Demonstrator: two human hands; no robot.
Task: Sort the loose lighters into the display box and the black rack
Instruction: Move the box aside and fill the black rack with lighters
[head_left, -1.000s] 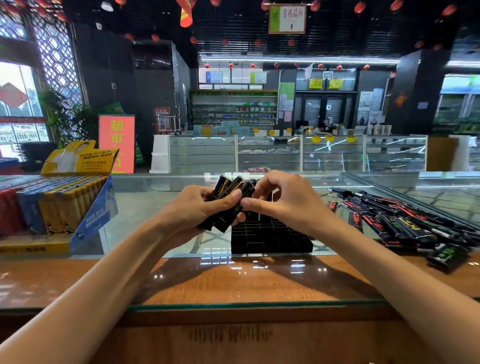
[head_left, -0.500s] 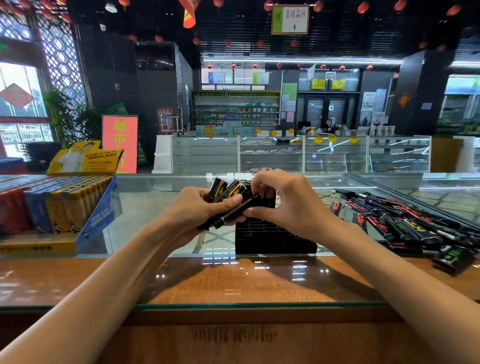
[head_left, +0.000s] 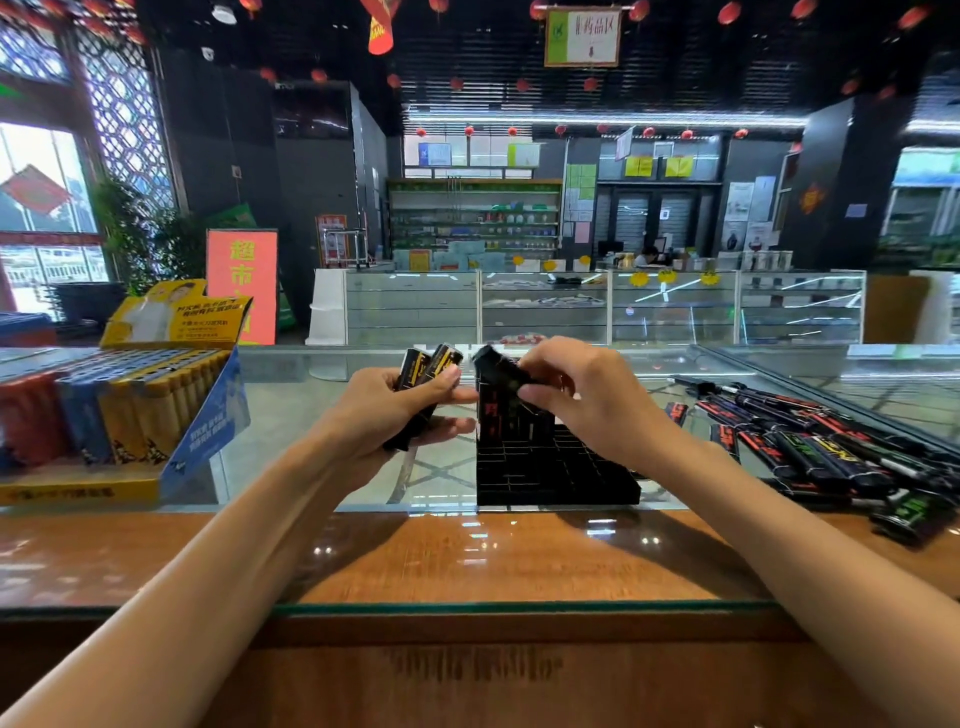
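Polished wood runs along the near edge of the bench (head_left: 467, 561) and gives way to a glass top further out. Both forearms reach across it.

The black rack (head_left: 556, 478) sits on the glass, just below and in front of the right hand (head_left: 592, 400). Most of its open cells face upward, unfilled. One standing lighter (head_left: 491, 418) with red print occupies its far left corner.

The right hand pinches a single lighter (head_left: 496, 371) between thumb and fingertips, directly over that far left corner. This lighter lies tilted, its free end pointing up and left toward the other hand and its held end down to the right. It will likely need turning upright before it can drop into a cell beside the standing one. The right hand is the nearer one to the rack and seems placed to do the slotting.

The left hand (head_left: 395, 415), just left of the rack, grips a bundle of lighters (head_left: 428, 366), their tops fanned upward past the thumb.

Well out to the right of the right hand, loose lighters (head_left: 831, 452) lie in a heap on the glass, mostly pointing away and left. Far to the left of the left hand stands the display box (head_left: 208, 431), packed with rows of red, blue and yellow lighters.

Beyond the bench, glass cases (head_left: 571, 306) and stocked shelves fill the shop.
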